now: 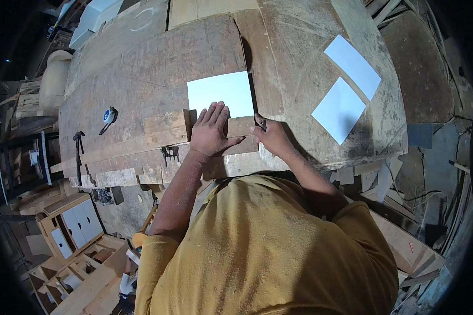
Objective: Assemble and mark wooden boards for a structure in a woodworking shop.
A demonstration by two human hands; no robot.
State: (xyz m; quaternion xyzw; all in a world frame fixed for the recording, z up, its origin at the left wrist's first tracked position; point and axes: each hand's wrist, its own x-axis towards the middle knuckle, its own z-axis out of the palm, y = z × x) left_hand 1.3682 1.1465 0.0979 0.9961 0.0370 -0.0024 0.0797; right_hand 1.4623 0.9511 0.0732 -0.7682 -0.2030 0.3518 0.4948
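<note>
A white rectangular sheet (220,92) lies on a brown board (157,73) on the workbench. My left hand (209,134) is pressed flat, fingers stretched, over a light wooden strip (240,127) and the sheet's near edge. To the right, my right hand (274,139) is closed around a small dark tool (262,124) at the strip's right end, beside the sheet's near right corner. The fingers hide most of the tool, so its kind cannot be told. A wooden block (165,127) sits just left of my left hand.
Two white pieces (339,110) (353,66) lie on the bench at the right. A tape measure (109,115) and a hammer (79,152) rest at the left. Below left stand a small white-fronted cabinet (82,227) and a compartmented wooden box (71,275).
</note>
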